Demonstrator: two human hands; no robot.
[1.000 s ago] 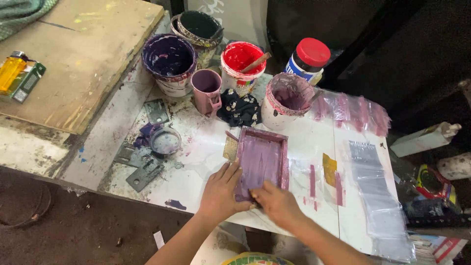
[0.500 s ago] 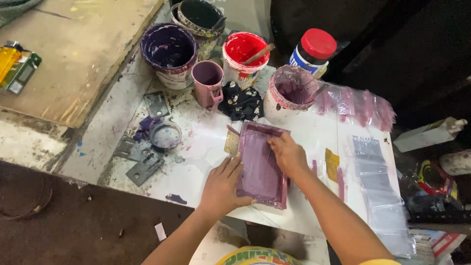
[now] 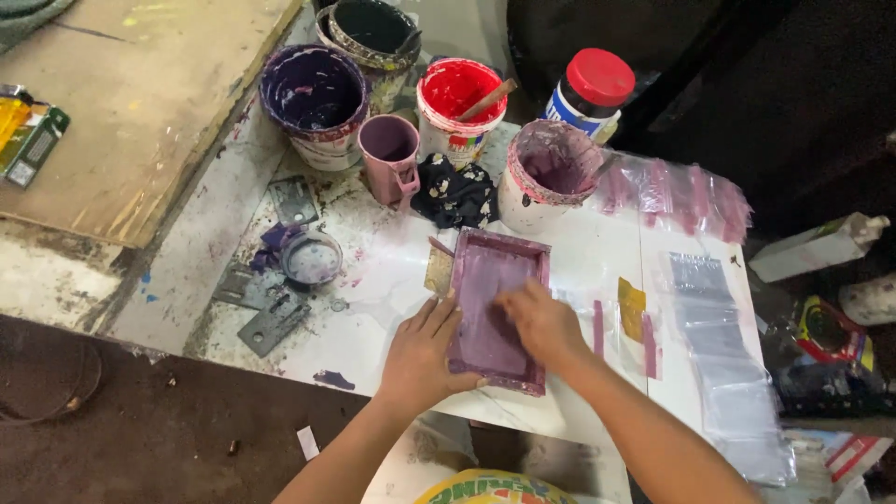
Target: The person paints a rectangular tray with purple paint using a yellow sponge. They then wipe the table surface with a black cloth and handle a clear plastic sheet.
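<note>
Nearest the camera, a small purple-stained printing frame [image 3: 497,313] is laid flat near the front edge of the white table [image 3: 373,280]. Its left rim is steadied by the left hand [image 3: 422,355], fingers spread along the side and thumb hooked at the near corner. The right hand [image 3: 539,322] is pressed down inside the frame, fingers curled as if around something small, though what's pinched can't be made out.

The frame looks light and stiff at the rim, probably with a thin mesh in the middle that shouldn't be poked hard. It's likely slick with wet ink, so the outer edges seem the safest place for it to be gripped.

Just right of it, yellow and pink strips [image 3: 633,313] are laid out beside a row of clear plastic bags [image 3: 719,364]. Further back, a pink-stained bucket [image 3: 551,177], a pink mug [image 3: 390,154], a red paint tub [image 3: 459,103] with a stick, and a dark purple tub [image 3: 315,98] are lined up. A red-lidded jar [image 3: 588,93] with a blue and white label is seen behind, and a yellow-green packet [image 3: 26,131] is left on the wooden board far left.
</note>
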